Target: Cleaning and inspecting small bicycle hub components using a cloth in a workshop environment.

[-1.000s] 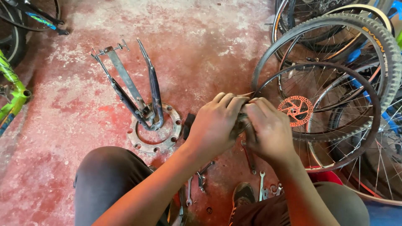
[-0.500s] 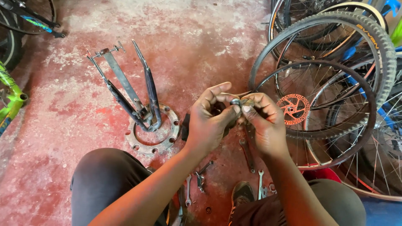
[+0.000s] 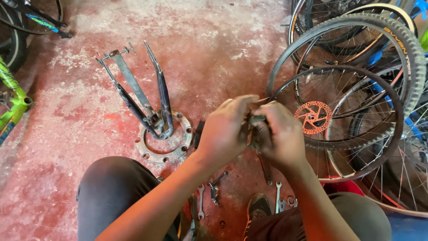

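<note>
My left hand and my right hand are pressed together in front of me, both closed around a small dark metal part held between them. Most of the part is hidden by my fingers. Just beyond my right hand lies a spoked bicycle wheel with an orange disc rotor. Several small wrenches lie on the red floor between my knees, below my hands.
A metal truing stand on a round flanged base ring stands to the left. Several more wheels and tyres are stacked at the right. A green bicycle frame sits at the far left edge.
My fingers, which were spread with the small part showing between them, have closed in over it. Both hands have shifted slightly and sit tighter together.
</note>
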